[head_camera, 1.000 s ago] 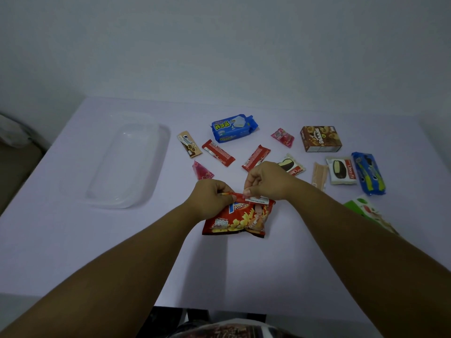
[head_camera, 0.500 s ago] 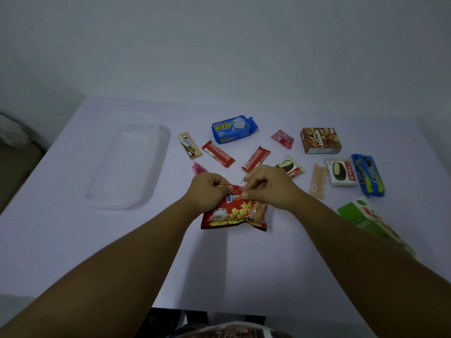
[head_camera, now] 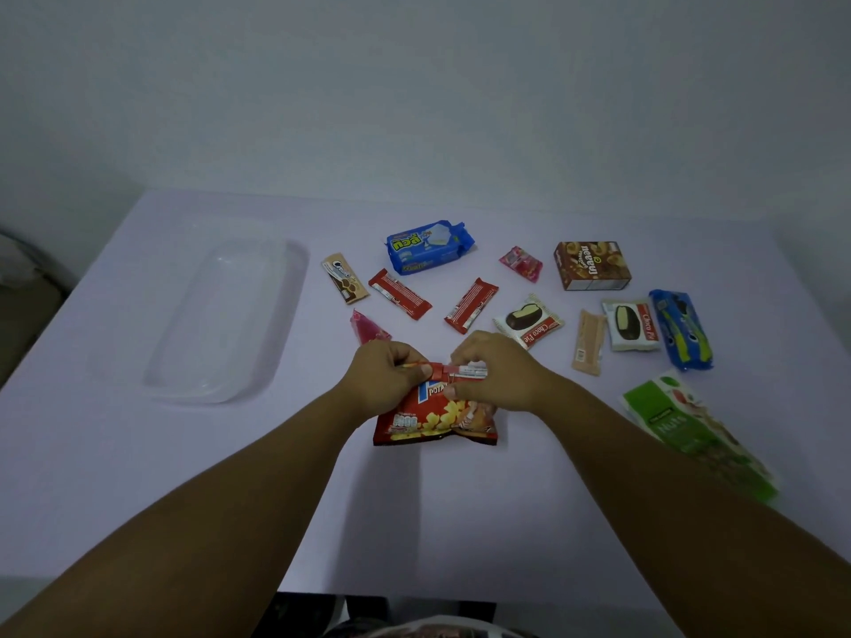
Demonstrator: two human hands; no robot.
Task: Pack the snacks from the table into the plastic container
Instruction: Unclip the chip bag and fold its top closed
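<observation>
A red potato chip bag (head_camera: 435, 419) lies in the middle of the table. My left hand (head_camera: 389, 377) and my right hand (head_camera: 495, 370) both pinch its folded top edge. The clear plastic container (head_camera: 221, 315) stands at the left with nothing in it. Snacks lie beyond my hands: a blue wafer pack (head_camera: 428, 246), two red bars (head_camera: 399, 294) (head_camera: 470, 305), a brown biscuit sachet (head_camera: 345, 278), a pink packet (head_camera: 368, 326) and a choco pie (head_camera: 529, 320).
At the right lie a brown box (head_camera: 591, 265), a pink candy (head_camera: 521, 263), a tan wafer (head_camera: 588, 342), a second choco pie (head_camera: 631, 326), a blue cookie pack (head_camera: 681, 330) and a green nut pack (head_camera: 690, 428). The table's near edge (head_camera: 414, 591) is below my arms.
Both hands have kept hold of the chip bag's top. The bag shifted slightly toward the far side, then settled; my fingers moved along the folded edge.
</observation>
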